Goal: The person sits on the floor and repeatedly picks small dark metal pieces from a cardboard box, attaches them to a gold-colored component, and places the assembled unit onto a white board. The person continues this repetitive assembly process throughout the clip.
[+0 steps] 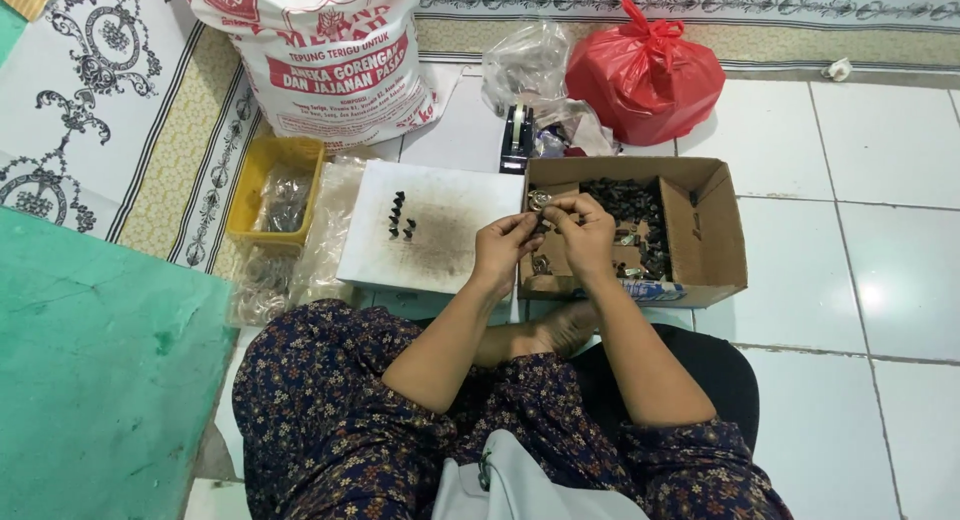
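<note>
Both hands meet just over the left edge of the open brown cardboard box, roughly picture centre. Left hand has fingers curled, tips pinched on a small round silvery metal ring piece. Right hand is also curled, fingertips closed on the same piece from the 3 o'clock side; exactly what each fingertip grips is too small to tell.

The box holds a heap of small dark metal parts toward its 12 o'clock wall, with a few shiny bits scattered nearer the person.

At 9 o'clock from the hands, touching the box side: flat white board with a brown stained patch. On it, near its middle-left, a short row of small dark upright pieces.

Further at 9 o'clock: yellow plastic tray with clear bags of metal bits inside, and more clear bags on the floor just at its 6 o'clock.

At 12 o'clock from the box: black tape dispenser, crumpled clear plastic bag, and tied red plastic bag at about 1 o'clock. Big white printed sack stands at 11 o'clock. Green mat lies at 8 o'clock.
</note>
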